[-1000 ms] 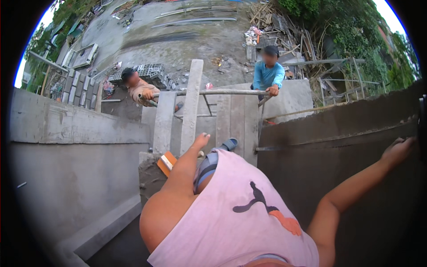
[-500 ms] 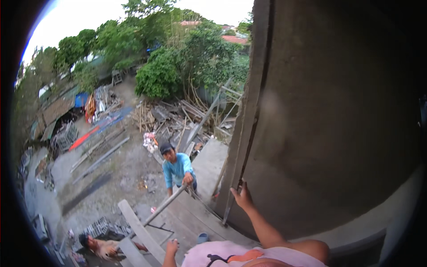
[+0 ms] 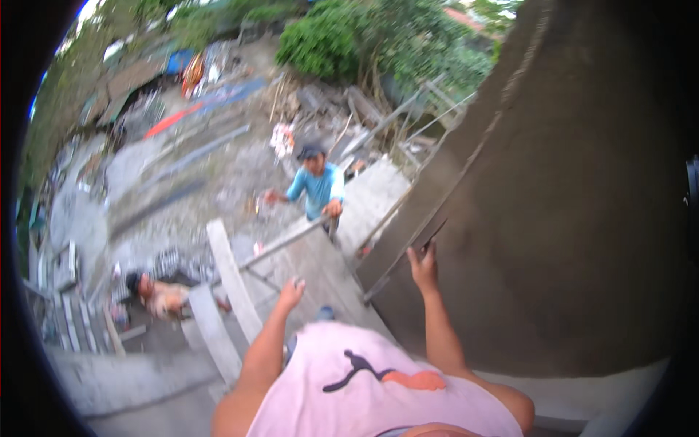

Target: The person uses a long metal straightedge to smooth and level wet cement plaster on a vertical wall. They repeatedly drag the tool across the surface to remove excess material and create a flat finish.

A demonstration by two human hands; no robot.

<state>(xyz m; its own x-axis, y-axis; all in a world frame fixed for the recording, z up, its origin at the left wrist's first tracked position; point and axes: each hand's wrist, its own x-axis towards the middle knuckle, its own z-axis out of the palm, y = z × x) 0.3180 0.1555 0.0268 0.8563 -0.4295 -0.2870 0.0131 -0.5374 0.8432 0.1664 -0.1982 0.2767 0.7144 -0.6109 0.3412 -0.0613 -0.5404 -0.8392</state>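
Note:
My right hand [image 3: 424, 268] is raised close to the freshly rendered grey-brown wall [image 3: 561, 218]. Its fingers close on a thin dark flat tool [image 3: 435, 233], seen nearly edge-on, so its exact kind is unclear. Beside the tool, a rough raised line [image 3: 484, 149] runs up the wall near its edge. My left hand [image 3: 293, 290] hangs over the plank platform, fingers curled in; whatever it may hold is too small to make out.
A co-worker in a blue shirt [image 3: 318, 188] stands past the platform [image 3: 306, 266], one hand on a pole railing [image 3: 284, 240]. Another person [image 3: 162, 297] is lower left, beside upright boards [image 3: 233, 277]. Scrap wood [image 3: 320, 102] and long beams [image 3: 196, 156] lie on the ground below.
The view has tipped downward and turned, bringing more of my left arm in. My right hand stays by the wall edge. The blue-shirted co-worker now holds one arm out sideways.

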